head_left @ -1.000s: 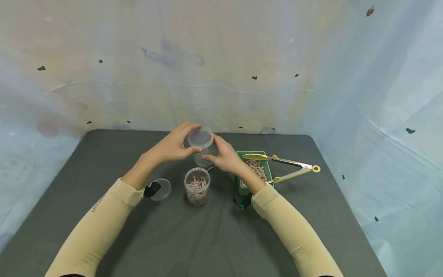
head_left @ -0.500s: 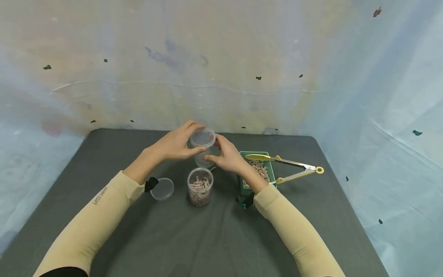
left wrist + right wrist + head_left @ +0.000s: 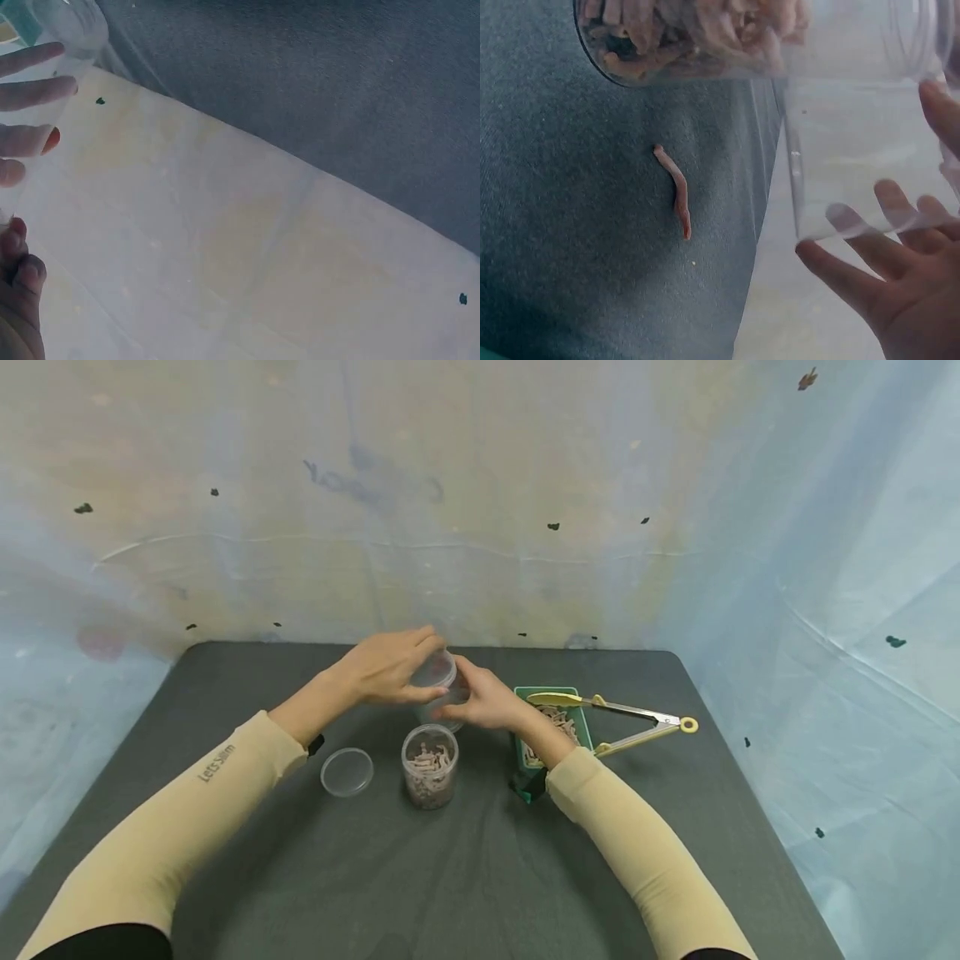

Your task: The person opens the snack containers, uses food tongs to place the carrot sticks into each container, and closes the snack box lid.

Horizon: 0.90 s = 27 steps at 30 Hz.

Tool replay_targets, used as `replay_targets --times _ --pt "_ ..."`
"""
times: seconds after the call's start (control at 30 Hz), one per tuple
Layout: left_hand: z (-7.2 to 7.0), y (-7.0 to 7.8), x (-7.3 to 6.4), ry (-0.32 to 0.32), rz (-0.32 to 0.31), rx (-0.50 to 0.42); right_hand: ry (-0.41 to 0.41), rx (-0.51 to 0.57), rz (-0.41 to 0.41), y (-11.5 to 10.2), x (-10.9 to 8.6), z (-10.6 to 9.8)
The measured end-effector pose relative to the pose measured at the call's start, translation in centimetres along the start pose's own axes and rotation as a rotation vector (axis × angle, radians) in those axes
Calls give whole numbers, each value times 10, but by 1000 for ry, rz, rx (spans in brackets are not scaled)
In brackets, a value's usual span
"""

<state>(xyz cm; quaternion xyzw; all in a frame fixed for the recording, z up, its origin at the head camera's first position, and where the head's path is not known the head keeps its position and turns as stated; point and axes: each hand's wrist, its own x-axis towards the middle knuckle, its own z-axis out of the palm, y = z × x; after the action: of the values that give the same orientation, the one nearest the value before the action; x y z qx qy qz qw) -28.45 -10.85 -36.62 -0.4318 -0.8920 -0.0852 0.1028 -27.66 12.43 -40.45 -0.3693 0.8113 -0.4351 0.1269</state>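
A clear plastic jar (image 3: 862,150) with no visible contents stands between my two hands at the back middle of the table. My left hand (image 3: 393,668) grips its translucent lid (image 3: 435,671) from above, thumb at the near side. Around the jar's right side my right hand (image 3: 487,697) holds the wall, fingers spread behind it in the right wrist view. Just in front, a second clear jar (image 3: 429,777) is uncovered and partly filled with brownish-pink meat-like strips. A round clear lid (image 3: 347,772) lies flat on the table to its left.
A green container (image 3: 582,727) of similar strips stands at the right, partly behind my right forearm. Yellow-tipped tongs (image 3: 651,718) lie across it, handle pointing right. One loose strip (image 3: 679,195) lies on the dark cloth. A pale sheet (image 3: 480,527) hangs behind the table.
My left wrist has turned, its fingers now covering more of the lid, and the left elbow has swung outward. My right hand stays around the jar. The head view shifts slightly.
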Motion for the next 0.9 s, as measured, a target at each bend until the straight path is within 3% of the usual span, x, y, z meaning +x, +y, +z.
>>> replay_targets --times 0.07,0.13,0.27,0.33,0.4,0.5,0.57,0.63,0.73,0.8,0.83,0.9 --pt "2 1 1 11 -24 33 19 -18 -22 0 1 4" --pt "4 5 3 9 -94 39 69 -76 -25 0 1 7" --pt "3 17 11 -84 -380 10 167 -209 58 -1 3 15" --pt "-2 22 15 -152 -481 -51 195 -216 123 -2 2 17" --pt "-9 23 17 -208 -468 -171 214 -192 173 -1 1 16" --pt "-20 17 14 -264 -289 -380 227 -164 212 1 -2 12" --pt "-26 12 11 -283 -197 -465 217 -177 208 3 -2 10" --pt "-30 10 9 -276 -221 -419 200 -204 205 2 -2 10" --pt "-29 11 12 -257 -399 -233 182 -241 195 -1 0 13" --pt "-27 13 14 -245 -466 -171 176 -239 193 -4 1 15" --pt "-26 13 14 -245 -462 -178 176 -234 196 -4 1 16" --pt "-26 11 12 -246 -365 -286 169 -202 203 -4 2 16"
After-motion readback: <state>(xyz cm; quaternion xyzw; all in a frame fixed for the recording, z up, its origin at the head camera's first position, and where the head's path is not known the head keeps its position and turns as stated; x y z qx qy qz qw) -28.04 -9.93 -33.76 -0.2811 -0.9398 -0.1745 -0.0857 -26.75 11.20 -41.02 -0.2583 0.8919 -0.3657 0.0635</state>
